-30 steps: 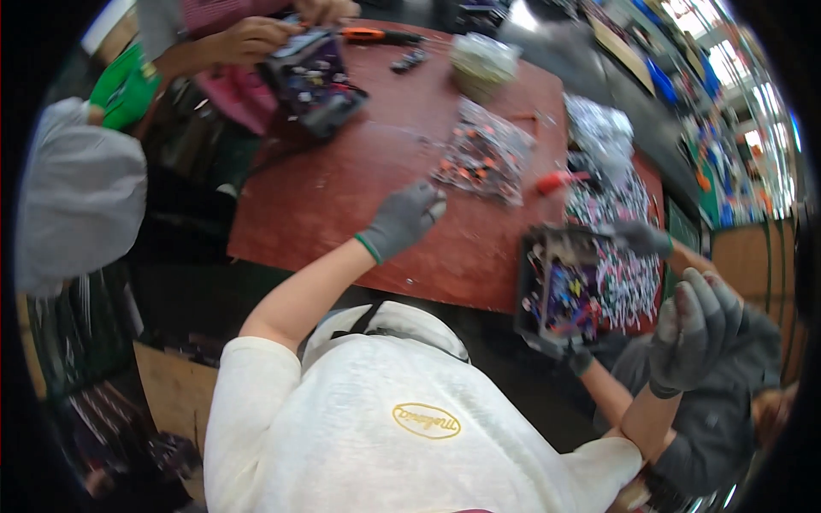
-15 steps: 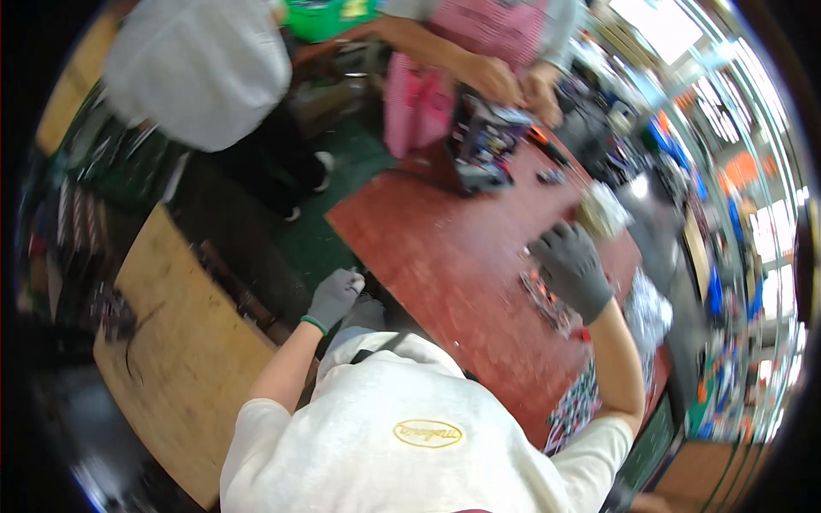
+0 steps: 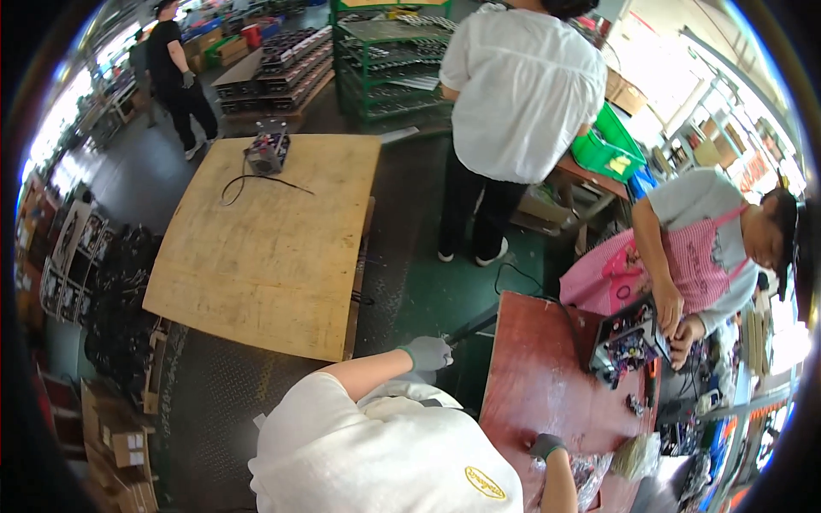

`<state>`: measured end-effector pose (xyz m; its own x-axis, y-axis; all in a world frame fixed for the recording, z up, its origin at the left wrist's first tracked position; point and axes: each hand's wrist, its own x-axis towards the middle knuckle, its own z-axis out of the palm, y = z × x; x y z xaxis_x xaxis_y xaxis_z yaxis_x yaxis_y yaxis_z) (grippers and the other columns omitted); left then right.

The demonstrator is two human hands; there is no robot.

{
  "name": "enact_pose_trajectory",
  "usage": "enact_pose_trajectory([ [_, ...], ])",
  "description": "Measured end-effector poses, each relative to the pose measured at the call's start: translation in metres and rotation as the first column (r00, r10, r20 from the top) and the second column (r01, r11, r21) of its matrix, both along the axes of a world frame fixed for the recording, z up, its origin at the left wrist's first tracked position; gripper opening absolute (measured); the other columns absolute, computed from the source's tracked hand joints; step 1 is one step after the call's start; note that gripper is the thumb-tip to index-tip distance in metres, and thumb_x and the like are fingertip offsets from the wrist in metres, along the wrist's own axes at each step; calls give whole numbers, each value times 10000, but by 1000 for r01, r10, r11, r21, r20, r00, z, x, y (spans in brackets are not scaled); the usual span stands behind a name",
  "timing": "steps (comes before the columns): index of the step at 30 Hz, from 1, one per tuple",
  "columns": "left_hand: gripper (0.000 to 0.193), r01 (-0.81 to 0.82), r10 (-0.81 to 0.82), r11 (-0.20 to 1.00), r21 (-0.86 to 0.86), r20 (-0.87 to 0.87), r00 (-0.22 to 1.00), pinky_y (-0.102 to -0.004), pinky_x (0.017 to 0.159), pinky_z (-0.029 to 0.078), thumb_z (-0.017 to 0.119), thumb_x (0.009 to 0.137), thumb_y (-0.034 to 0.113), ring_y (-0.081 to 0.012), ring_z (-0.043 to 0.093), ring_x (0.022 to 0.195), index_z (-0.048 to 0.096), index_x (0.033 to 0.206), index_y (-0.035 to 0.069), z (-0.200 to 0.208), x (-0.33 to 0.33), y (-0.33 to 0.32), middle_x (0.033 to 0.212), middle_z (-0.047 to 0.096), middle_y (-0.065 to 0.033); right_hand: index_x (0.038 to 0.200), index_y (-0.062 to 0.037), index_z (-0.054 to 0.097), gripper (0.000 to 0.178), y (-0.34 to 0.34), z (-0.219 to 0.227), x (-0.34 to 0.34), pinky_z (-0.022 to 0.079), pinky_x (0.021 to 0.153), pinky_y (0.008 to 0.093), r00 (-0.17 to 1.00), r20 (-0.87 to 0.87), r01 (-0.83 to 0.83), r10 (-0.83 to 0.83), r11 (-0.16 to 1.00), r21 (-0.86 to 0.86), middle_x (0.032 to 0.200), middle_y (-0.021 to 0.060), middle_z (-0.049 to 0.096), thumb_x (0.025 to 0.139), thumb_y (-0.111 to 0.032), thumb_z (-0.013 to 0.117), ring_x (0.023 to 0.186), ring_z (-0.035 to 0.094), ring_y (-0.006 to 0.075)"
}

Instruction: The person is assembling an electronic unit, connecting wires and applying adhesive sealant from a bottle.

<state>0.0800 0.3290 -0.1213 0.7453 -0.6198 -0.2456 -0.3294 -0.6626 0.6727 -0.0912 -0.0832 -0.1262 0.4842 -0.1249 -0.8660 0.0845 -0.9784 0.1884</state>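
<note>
My left hand, in a grey glove, is held out beside the red table's near left corner. Its fingers are curled in, and whatever they may hold is hidden. Over the red tabletop, my right hand, also gloved in grey, is low by its near part, next to clear plastic wrapping. Its fingers are too small and foreshortened to read. Farther along that table, a co-worker in a pink apron has both hands on an open dark box-shaped device with exposed wiring.
A wooden board table stands to the left, bearing a small device with a black cable. A co-worker in white stands beyond the gap between tables. A green rack, stacked trays and a green bin are farther back.
My view has swung left, bringing the whole wooden table and the far rack into sight. The right hand shows lower in the picture, close to the tabletop; the left stays curled.
</note>
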Motion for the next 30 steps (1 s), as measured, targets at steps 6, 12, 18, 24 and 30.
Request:
enact_pose_trajectory([
  [6, 247, 17, -17, 1000, 14, -16, 1000, -441, 773, 488, 566, 853, 292, -331, 641, 867, 688, 877, 79, -3, -9, -12, 886, 678, -134, 1081, -101, 688, 484, 8, -3, 2, 481, 907, 393, 998, 18, -57, 58, 996, -62, 1141, 158, 646, 832, -470, 499, 1062, 627, 299],
  [12, 511, 73, -63, 990, 121, -88, 994, -449, 957, 431, 526, 904, 365, -346, 528, 1159, 470, 1344, 111, 27, -20, -31, 1348, 464, -163, 961, -96, 728, 383, -10, -22, 4, 515, 828, 376, 999, 38, -30, 32, 999, -40, 978, 146, 701, 764, -381, 565, 935, 674, 285],
  [18, 553, 191, -227, 964, 187, 195, 954, -462, 995, 403, 558, 886, 343, -322, 427, 1274, 451, 1369, 96, 22, -20, -66, 1495, 305, -135, 848, -104, 750, 279, -37, -48, 14, 528, 752, 359, 993, -37, -112, 113, 993, 25, 866, 111, 719, 651, -286, 671, 828, 688, 241],
  [24, 405, 372, -409, 891, 259, 106, 906, -483, 933, 427, 582, 860, 338, -316, 434, 1248, 608, 1228, 173, 30, -30, -90, 1489, 324, -111, 842, -105, 751, 274, -32, -37, 51, 528, 750, 358, 992, -51, -111, 112, 994, 14, 863, 110, 719, 643, -278, 676, 819, 688, 238],
  [30, 359, 498, -545, 805, 323, 69, 836, -458, 868, 453, 569, 861, 315, -301, 490, 1186, 632, 1191, 189, 28, -38, -108, 1452, 370, -99, 836, -106, 752, 269, -19, -28, 57, 529, 747, 357, 997, -66, -27, 28, 1000, 12, 859, 110, 720, 635, -271, 682, 810, 687, 234],
])
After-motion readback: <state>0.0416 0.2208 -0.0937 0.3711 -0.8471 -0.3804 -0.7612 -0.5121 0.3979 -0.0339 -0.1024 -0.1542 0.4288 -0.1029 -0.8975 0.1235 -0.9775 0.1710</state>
